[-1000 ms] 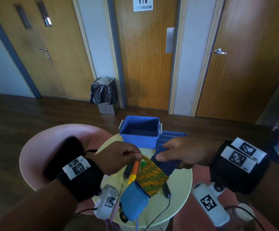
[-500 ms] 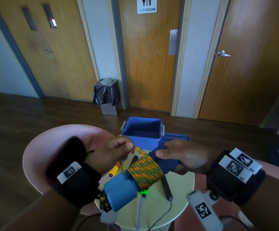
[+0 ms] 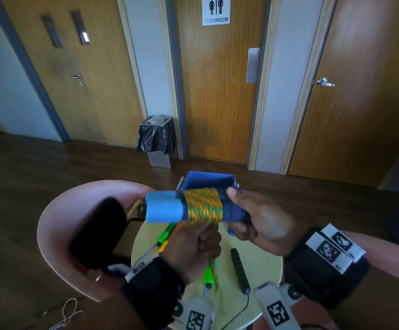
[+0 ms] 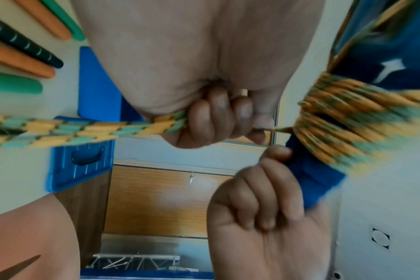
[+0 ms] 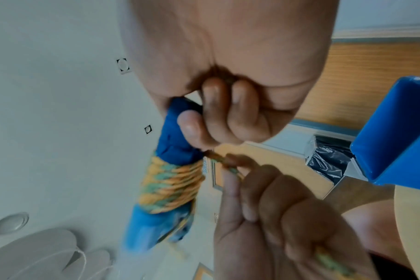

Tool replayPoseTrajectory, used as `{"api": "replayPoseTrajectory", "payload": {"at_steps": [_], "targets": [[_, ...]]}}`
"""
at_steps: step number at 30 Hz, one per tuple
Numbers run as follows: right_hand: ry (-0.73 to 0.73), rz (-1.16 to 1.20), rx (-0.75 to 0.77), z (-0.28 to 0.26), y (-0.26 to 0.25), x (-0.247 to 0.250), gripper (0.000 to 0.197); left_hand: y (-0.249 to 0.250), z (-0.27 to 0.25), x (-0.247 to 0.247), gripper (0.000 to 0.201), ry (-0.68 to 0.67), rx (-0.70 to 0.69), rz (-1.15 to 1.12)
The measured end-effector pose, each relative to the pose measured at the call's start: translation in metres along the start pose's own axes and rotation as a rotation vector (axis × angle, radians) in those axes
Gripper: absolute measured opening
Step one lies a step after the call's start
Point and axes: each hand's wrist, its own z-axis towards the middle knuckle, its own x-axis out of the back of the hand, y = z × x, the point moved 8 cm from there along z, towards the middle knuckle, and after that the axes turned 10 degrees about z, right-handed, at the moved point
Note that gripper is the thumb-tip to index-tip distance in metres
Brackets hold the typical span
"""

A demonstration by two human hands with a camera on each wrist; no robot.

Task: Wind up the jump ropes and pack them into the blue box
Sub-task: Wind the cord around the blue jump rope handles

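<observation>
An orange-and-green braided jump rope [image 3: 204, 206] is wound in a tight coil around its two blue handles [image 3: 164, 207], held level above the round table. My right hand [image 3: 253, 217] grips the dark blue end of the handles [image 5: 175, 132] between thumb and fingers. My left hand [image 3: 193, 246] is below the coil, fist closed round the rope's free length [image 4: 84, 130], which trails down toward the table. The open blue box [image 3: 209, 181] stands just behind the bundle at the table's far edge.
On the pale round table [image 3: 265, 289] lie green and orange handles [image 3: 166, 234] of other ropes, a black handle [image 3: 240, 270] with a thin cord, and a green handle [image 3: 209, 276]. A pink chair [image 3: 58, 225] holding a black bag stands on the left. Doors and a bin [image 3: 155, 139] are beyond.
The handle bundle has been lifted off the table and turned level in front of the box. My left hand has dropped from above the coil to below it, pulling the rope.
</observation>
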Motion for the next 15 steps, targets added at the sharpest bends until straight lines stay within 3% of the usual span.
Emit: {"api": "replayPoseTrajectory", "payload": {"at_steps": [3, 7, 11, 15], "targets": [[0.147, -0.005, 0.069, 0.005, 0.0, 0.001, 0.032, 0.017, -0.006, -0.022, 0.028, 0.051, -0.141, 0.168], [0.273, -0.09, 0.13, 0.007, 0.005, 0.0, 0.034, 0.023, -0.003, 0.003, 0.018, 0.324, -0.215, 0.519], [0.403, -0.315, 0.175, 0.01, 0.006, 0.007, 0.04, 0.033, -0.009, -0.006, 0.031, 0.336, -0.274, 0.813], [0.545, -0.486, 0.219, 0.014, 0.002, 0.033, 0.044, 0.028, -0.014, -0.017, 0.038, 0.22, -0.277, 0.795]]}}
